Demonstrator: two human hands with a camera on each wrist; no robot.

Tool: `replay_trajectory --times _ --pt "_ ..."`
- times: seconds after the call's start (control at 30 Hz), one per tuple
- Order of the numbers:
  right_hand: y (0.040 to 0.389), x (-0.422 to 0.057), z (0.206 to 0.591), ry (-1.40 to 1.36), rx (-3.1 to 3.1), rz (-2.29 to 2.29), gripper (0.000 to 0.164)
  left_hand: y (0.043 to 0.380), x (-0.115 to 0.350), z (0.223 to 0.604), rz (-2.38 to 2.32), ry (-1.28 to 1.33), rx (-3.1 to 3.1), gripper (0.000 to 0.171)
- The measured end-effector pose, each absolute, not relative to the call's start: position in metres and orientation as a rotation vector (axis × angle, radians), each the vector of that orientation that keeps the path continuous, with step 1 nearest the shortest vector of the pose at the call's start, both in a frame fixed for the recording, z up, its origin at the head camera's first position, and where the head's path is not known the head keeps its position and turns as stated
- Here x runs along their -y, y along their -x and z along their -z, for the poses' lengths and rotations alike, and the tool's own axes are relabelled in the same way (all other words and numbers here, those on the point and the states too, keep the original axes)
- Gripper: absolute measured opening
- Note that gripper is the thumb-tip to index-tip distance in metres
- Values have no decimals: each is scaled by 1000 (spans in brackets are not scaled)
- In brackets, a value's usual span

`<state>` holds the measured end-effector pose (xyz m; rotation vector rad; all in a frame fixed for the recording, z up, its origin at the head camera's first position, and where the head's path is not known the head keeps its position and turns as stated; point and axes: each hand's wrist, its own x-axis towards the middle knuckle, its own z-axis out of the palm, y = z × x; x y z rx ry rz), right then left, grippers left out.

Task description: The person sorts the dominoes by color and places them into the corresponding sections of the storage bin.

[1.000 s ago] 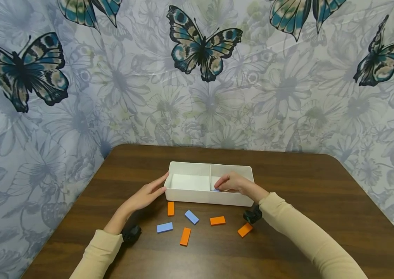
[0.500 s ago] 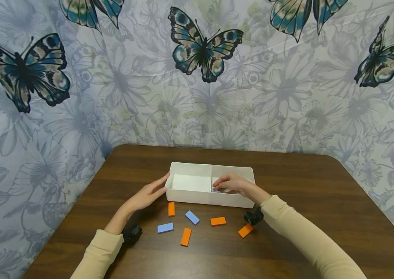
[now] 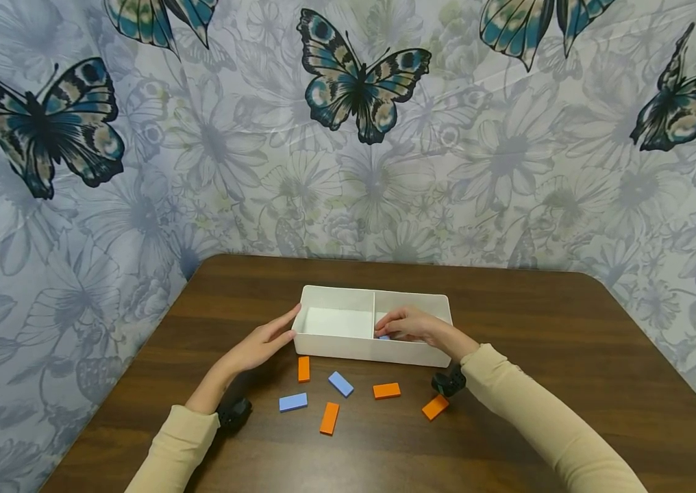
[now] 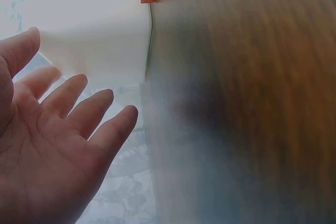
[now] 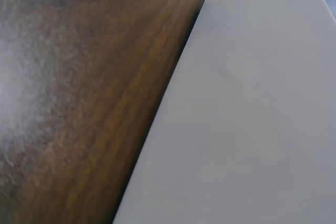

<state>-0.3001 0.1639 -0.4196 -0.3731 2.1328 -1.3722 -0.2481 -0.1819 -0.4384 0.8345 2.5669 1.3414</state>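
Note:
My left hand point(image 3: 257, 346) rests its extended fingers and thumb against the left end of a white two-compartment box point(image 3: 342, 346). In the left wrist view, the fingers of that hand point(image 4: 58, 135) are spread beside the box's end wall point(image 4: 100, 40). My right hand point(image 3: 412, 324) reaches over the front wall into the right compartment, its fingers bent down around a small blue block point(image 3: 383, 337). Most of that block is hidden by the fingers and the wall. The right wrist view shows only the box's front wall point(image 5: 236, 103) close up, without the hand.
In front of the box on the brown wooden table point(image 3: 249, 452) lie two blue blocks, one flat point(image 3: 293, 402) and one slanted blue block point(image 3: 340, 384). Several orange blocks lie scattered among them, including an orange block point(image 3: 329, 418) nearest the front. A butterfly-print cloth point(image 3: 508, 171) hangs behind.
Both hands keep nearly the same places. The right fingers shift slightly inside the right compartment around the blue block. The loose blocks stay where they were.

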Motion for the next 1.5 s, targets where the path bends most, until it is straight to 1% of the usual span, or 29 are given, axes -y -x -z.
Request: replay_trajectory --times 0.23,0.5,0.83,1.1,1.23,1.3,1.5 --pt "297 -163 416 346 -2262 1308 20 241 177 425 -1355 -821 -2542 54" --pt "295 -163 418 342 -2321 1283 20 249 182 440 -1340 -834 -2560 57" --pt "294 -162 417 338 -2346 1254 20 249 183 440 -1338 -836 -2554 59" --pt "296 -164 415 421 -2302 1266 21 249 182 439 -1355 -846 -2552 56" --pt "294 -165 413 511 -2276 1259 22 240 177 422 -1342 -834 -2544 55" --pt "294 -165 413 510 -2277 1259 22 239 177 422 -1339 -828 -2545 55" --pt "296 -163 417 446 -2282 1259 21 249 183 439 -1334 -846 -2557 58"
